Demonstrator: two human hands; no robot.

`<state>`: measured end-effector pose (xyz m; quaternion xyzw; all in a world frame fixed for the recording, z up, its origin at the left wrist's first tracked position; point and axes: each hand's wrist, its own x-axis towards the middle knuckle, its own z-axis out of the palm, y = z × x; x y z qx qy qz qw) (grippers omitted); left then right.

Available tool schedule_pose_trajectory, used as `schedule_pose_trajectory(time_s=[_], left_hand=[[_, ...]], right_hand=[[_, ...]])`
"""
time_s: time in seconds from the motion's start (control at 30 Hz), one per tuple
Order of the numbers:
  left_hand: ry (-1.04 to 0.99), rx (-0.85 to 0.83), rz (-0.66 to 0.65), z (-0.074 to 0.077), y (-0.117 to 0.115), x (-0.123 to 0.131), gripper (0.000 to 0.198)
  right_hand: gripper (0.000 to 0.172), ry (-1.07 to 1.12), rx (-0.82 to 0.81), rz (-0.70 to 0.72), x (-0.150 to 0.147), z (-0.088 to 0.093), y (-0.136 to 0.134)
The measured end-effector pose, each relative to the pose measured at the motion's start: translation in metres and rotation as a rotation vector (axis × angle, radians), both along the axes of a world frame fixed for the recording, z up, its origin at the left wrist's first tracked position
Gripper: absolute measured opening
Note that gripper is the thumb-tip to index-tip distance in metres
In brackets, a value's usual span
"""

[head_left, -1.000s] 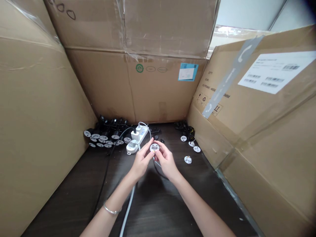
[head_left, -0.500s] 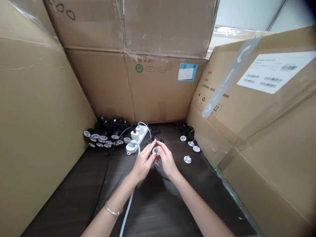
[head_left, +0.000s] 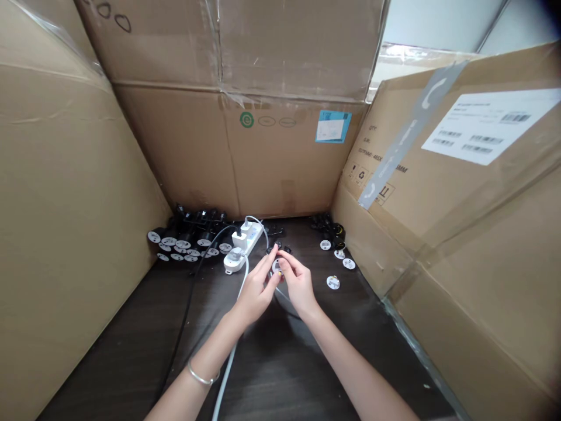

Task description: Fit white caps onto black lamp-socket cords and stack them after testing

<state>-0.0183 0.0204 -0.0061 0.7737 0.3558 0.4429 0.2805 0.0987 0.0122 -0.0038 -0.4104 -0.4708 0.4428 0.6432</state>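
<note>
Between my two hands is a small part with a round white disc face (head_left: 276,266); the fingers hide most of its body. My left hand (head_left: 258,287) is closed around its left side, thumb near the lower edge of the disc. On the other side my right hand (head_left: 297,280) grips it, with the thumb on the disc's face. Just beyond the fingertips lie small black pieces (head_left: 286,249), partly covered. A loose white disc (head_left: 333,283) lies flat on the table to the right of my right hand.
A white power strip (head_left: 250,237) with plugged-in chargers and cables stands left of my hands. Several black cylinders with white disc ends (head_left: 183,236) crowd the back left. More black wired parts (head_left: 326,227) lie back right. Cardboard boxes (head_left: 284,169) wall in the dark table (head_left: 280,362).
Both hands stay together on the white-disc part. My left fingers and thumb have shifted slightly, and the disc has turned a little and is more covered.
</note>
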Motion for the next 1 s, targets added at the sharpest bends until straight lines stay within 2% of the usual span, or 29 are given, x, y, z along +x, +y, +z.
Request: schedule_pose_trajectory(time_s=[0.23,0.4,0.7,1.0], left_hand=[[-0.099,-0.099,-0.009,-0.0005,0.0017,0.0000,0.053],[-0.076,-0.031,0.035,-0.0014,0.0023,-0.0003,0.051],[-0.012,0.113,0.097,-0.0069,0.0017,0.0000,0.048],[-0.053,0.075,0.058,-0.0038,0.0000,-0.0004,0.049]], right_hand=[[0.040,0.066,-0.085,0.098,0.0001,0.0015,0.0003],[0.044,0.116,-0.089,0.181,0.0003,0.0009,0.0015],[0.045,0.117,-0.091,0.182,-0.0027,0.0011,-0.0007],[0.044,0.084,-0.083,0.145,0.0008,0.0063,-0.0008]])
